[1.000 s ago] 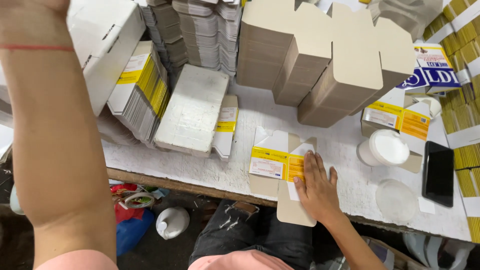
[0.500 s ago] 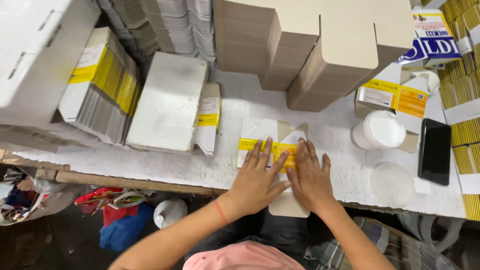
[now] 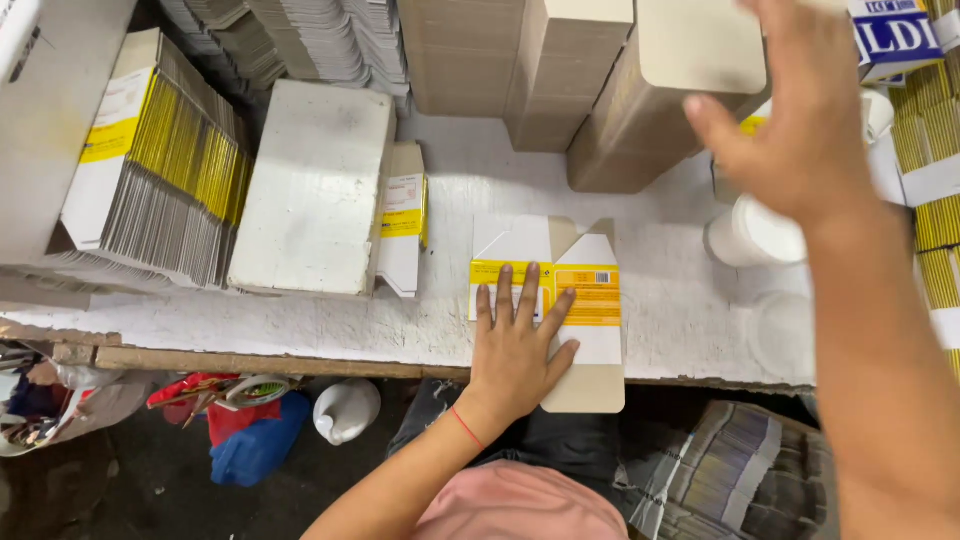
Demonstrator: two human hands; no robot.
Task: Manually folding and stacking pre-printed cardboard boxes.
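A flattened white and yellow carton [image 3: 585, 290] with brown flaps lies on the white worktable [image 3: 660, 230], its lower flap hanging over the front edge. My left hand [image 3: 515, 345] rests flat on the carton's left half, fingers spread, a red thread around the wrist. My right hand [image 3: 790, 110] is raised above the table at the upper right, fingers apart and empty, in front of a stack of brown flat cartons [image 3: 640, 110] and above a round white container [image 3: 750, 235].
Stacks of flat yellow and white cartons [image 3: 160, 170] stand at the left beside a white slab-like box [image 3: 315, 185] and a smaller carton stack [image 3: 403, 215]. More yellow stacks [image 3: 935, 130] line the right edge. A white jug [image 3: 345, 408] and bags [image 3: 240, 430] lie under the table.
My right hand has lifted off the carton and swung up to the right. My left hand stays pressed on the carton.
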